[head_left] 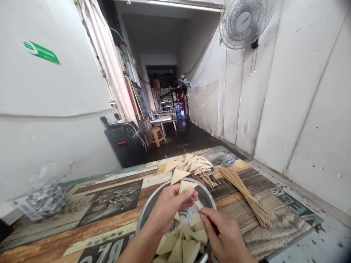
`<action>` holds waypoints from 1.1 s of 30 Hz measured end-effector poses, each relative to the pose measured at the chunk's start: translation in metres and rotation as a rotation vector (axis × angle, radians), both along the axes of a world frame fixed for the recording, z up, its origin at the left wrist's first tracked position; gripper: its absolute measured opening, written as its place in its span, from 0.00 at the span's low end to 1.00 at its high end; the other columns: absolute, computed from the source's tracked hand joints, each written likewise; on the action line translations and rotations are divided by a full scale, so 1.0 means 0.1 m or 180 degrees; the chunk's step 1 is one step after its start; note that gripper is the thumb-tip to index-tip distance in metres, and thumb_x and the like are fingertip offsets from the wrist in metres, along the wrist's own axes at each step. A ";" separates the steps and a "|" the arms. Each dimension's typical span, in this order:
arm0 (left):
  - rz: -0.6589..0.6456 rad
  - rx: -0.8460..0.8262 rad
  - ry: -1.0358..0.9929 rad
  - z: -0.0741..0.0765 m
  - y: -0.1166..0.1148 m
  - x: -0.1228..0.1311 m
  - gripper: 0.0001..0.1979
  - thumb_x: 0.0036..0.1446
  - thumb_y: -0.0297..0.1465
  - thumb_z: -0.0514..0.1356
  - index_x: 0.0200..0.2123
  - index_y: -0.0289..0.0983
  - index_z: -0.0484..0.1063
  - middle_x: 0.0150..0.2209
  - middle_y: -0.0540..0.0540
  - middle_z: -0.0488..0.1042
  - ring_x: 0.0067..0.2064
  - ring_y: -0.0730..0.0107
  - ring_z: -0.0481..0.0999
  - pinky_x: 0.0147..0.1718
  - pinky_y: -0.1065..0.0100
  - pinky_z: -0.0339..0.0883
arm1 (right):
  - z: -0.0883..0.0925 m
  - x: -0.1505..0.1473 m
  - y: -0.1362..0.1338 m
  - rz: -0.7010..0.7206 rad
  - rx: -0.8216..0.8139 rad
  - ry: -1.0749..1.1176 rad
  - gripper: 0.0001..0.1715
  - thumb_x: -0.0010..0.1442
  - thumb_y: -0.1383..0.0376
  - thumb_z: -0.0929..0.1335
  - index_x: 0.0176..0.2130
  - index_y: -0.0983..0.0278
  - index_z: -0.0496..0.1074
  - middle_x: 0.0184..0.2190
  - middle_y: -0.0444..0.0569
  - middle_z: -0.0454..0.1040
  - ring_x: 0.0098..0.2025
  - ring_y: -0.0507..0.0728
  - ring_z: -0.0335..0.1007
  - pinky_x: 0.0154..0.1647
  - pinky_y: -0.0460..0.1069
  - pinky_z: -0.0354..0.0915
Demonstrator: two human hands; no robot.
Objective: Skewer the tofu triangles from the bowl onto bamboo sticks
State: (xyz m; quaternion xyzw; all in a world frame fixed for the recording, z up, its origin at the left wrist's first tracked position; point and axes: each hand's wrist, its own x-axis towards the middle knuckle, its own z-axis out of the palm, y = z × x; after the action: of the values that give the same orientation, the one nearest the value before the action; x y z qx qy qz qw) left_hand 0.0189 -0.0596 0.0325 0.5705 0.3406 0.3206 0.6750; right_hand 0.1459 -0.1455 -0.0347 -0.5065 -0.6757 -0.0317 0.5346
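Note:
Above a metal bowl (142, 213), my left hand (175, 199) is closed on pale triangular pieces (187, 187); another triangle (179, 176) stands out just beyond its fingers. My right hand (221, 230) pinches a thin wooden stick (196, 205) that runs up to the pieces in my left hand. Many loose triangles (182, 241) lie in the bowl under both hands. Behind the bowl, a tray (212, 169) bears a pile of skewered triangles (196, 163), their sticks pointing toward me. A bundle of bare sticks (248, 197) lies right of the bowl.
The wood-patterned table (115, 215) spans the foreground. A crumpled grey plastic bag (226, 159) lies at its far edge, and a clear bag of silvery items (48, 201) at the left. Beyond stand a black case (124, 142), a stool (157, 136) and a small white table (161, 118).

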 end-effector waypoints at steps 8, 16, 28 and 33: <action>-0.0237 0.1285 0.1256 0.02 -0.05 -0.07 0.15 0.49 0.39 0.57 0.31 0.34 0.77 0.30 0.43 0.76 0.35 0.62 0.72 0.33 0.70 0.63 | 0.13 0.24 0.21 -0.0639 -0.0528 -0.0381 0.15 0.63 0.68 0.57 0.33 0.64 0.70 0.24 0.45 0.75 0.23 0.50 0.72 0.26 0.42 0.64; 0.0149 0.1905 0.1661 -0.18 0.12 -0.33 0.12 0.47 0.38 0.57 0.20 0.38 0.75 0.19 0.50 0.71 0.25 0.69 0.67 0.25 0.73 0.55 | 0.36 0.81 0.89 -0.1246 -0.1059 -0.1136 0.11 0.62 0.67 0.62 0.32 0.68 0.70 0.24 0.46 0.73 0.25 0.51 0.71 0.28 0.46 0.64; -0.0280 0.1948 0.2203 -0.30 0.24 -0.48 0.17 0.52 0.39 0.50 0.25 0.37 0.74 0.24 0.49 0.72 0.28 0.70 0.68 0.27 0.74 0.57 | 0.05 1.08 1.45 -0.1618 -0.2175 -0.1413 0.12 0.61 0.64 0.64 0.44 0.67 0.67 0.40 0.48 0.71 0.38 0.53 0.71 0.38 0.52 0.68; -0.0230 0.1910 0.2161 -0.35 0.25 -0.45 0.16 0.50 0.40 0.51 0.22 0.37 0.73 0.21 0.50 0.71 0.26 0.70 0.68 0.25 0.75 0.58 | 0.02 1.02 1.41 -0.1553 -0.2419 -0.1497 0.13 0.61 0.63 0.64 0.44 0.67 0.67 0.40 0.48 0.71 0.37 0.53 0.71 0.37 0.52 0.68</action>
State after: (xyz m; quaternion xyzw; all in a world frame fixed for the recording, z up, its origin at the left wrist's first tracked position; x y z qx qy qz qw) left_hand -0.0261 -0.0343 -0.0027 0.8253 0.4146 0.1762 0.3406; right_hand 0.2475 -0.0040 -0.0330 -0.7874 -0.6037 -0.0208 0.1230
